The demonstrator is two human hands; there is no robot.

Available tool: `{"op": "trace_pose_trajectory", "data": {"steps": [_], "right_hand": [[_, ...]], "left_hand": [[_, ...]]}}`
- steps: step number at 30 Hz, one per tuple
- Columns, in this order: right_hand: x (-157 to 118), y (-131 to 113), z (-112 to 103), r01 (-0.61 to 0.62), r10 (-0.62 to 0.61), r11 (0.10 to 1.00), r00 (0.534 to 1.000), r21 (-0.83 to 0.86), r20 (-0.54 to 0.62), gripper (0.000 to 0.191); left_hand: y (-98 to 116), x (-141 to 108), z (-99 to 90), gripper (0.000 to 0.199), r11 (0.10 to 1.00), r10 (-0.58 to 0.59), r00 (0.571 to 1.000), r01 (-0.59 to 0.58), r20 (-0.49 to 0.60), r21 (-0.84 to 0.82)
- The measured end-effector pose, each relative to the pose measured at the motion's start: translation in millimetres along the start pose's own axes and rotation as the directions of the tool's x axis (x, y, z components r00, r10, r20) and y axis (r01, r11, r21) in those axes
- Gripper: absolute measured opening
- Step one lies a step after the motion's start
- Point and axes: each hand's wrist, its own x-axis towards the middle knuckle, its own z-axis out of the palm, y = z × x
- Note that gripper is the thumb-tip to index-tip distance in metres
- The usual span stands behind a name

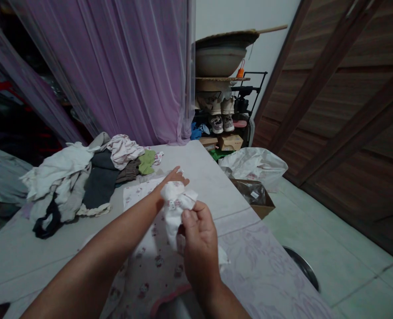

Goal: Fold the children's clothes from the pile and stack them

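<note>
A white garment (159, 261) with small red and dark cartoon prints lies spread on the bed in front of me. My right hand (199, 239) pinches a bunched, raised part of this printed cloth (173, 212) between thumb and fingers. My left hand (176, 176) reaches forward past the bunched cloth, which hides part of its wrist. Its fingers look apart, over the bed's pale surface, with a small white bit beside them that I cannot make out. A pink-edged piece (170, 301) shows at the bottom.
A pile of clothes (100, 177) lies on the left of the bed (196, 159), below a purple curtain (133, 66). Beyond the bed's right edge are a shoe rack (221, 110), a white plastic bag (254, 166), a cardboard box (263, 208) and a metal basin (303, 266).
</note>
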Motion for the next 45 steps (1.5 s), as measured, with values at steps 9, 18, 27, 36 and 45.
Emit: {"op": "trace_pose_trajectory", "data": {"steps": [9, 18, 27, 36, 45], "right_hand": [[-22, 87, 44, -0.148, 0.165, 0.983, 0.971, -0.105, 0.176, 0.018], [-4, 117, 34, -0.073, 0.133, 0.969, 0.96, -0.237, 0.248, 0.016], [1, 126, 30, 0.036, 0.069, 0.921, 0.965, -0.387, 0.253, 0.019], [-1, 85, -26, 0.192, -0.036, 0.823, 0.957, -0.535, 0.288, 0.021], [-8, 41, -141, 0.361, 0.014, 0.603, 0.887, -0.712, 0.462, 0.021]], "left_hand": [[-25, -94, -14.0, 0.025, 0.976, -0.095, 0.995, 0.093, -0.001, 0.198], [-42, -160, -3.4, 0.055, 0.458, -0.681, 0.716, 0.58, 0.153, -0.673], [-5, -200, -53.6, 0.059, 0.271, -0.415, 0.789, 0.583, 0.454, -0.766], [-19, -217, -60.7, 0.059, 0.381, -0.55, 0.738, 0.637, 0.39, -0.67], [-28, -241, -71.6, 0.049, 0.43, -0.681, 0.657, 0.717, 0.323, -0.549]]}}
